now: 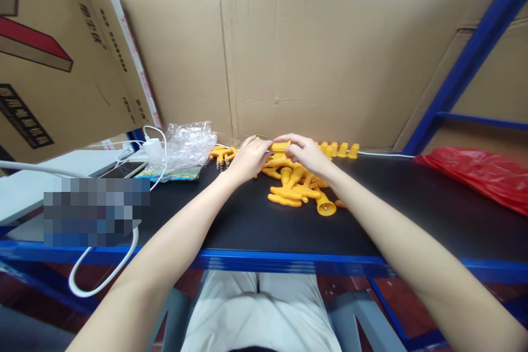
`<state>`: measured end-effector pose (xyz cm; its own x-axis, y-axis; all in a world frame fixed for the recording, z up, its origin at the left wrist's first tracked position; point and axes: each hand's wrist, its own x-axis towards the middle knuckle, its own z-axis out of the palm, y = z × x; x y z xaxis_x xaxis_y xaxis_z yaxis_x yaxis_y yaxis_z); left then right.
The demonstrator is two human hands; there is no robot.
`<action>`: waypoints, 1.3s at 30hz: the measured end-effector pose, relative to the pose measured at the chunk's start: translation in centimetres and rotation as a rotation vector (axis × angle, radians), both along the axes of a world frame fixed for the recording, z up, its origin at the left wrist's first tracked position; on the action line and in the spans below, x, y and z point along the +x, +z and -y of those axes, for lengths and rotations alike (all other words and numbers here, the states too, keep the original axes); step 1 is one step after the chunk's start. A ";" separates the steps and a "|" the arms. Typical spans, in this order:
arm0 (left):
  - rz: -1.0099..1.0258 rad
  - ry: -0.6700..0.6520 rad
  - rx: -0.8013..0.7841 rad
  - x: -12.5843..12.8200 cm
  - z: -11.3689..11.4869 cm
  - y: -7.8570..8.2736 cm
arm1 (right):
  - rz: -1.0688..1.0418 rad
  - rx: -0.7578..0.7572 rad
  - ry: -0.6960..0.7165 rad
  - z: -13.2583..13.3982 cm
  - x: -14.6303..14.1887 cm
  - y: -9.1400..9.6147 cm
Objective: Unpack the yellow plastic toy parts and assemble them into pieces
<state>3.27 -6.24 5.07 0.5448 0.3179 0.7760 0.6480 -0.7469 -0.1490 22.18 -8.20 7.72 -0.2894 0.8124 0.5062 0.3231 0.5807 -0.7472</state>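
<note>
A tall cardboard panel is filling the whole back, and in front of it a black tabletop is stretching right across. Over on the left a printed carton is leaning in with all the writing: its dark label is showing Chinese characters, 用电 among them, while a bold line with a small ® is running down the narrower side above finer print that's blurring past reading. Blue posts are framing the scene. A red plastic bag is sprawling at far right, and clear plastic wrap is crumpling on the left, above a colourful packet.

Down the middle, yellow parts are lying heaped on the table, and the hands are working just beyond them! The right hand is pinching a yellow piece between thumb and fingers, above the heap. The left hand is bending its fingers toward the piece's other end; whether it's gripping, I can't tell. Smaller yellow cups are lining up behind the right hand.
</note>
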 end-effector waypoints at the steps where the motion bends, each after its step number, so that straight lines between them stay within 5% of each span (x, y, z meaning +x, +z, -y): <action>1: -0.028 0.012 -0.008 -0.2 -0.2 0.0 | 0.058 0.033 -0.011 0.0 0.1 0.0; 7: -0.151 0.024 0.029 -0.5 -0.3 0.0 | 0.459 0.317 -0.074 -0.1 1.3 -0.1; 12: -0.200 0.033 0.040 -0.2 0.2 0.3 | 0.646 0.401 -0.068 -0.3 1.7 -0.2; 25: -0.139 0.000 -0.021 -0.3 0.2 0.3 | 0.765 0.637 -0.237 -1.1 1.6 -0.7; 39: -0.199 0.056 -0.026 0.2 1.0 0.6 | 0.912 0.681 -0.208 -0.3 0.6 -0.5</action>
<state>3.52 -7.23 5.65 0.6677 0.3708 0.6456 0.6483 -0.7159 -0.2593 22.79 -7.92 7.18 -0.6651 0.5266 0.5295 0.7180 0.6457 0.2598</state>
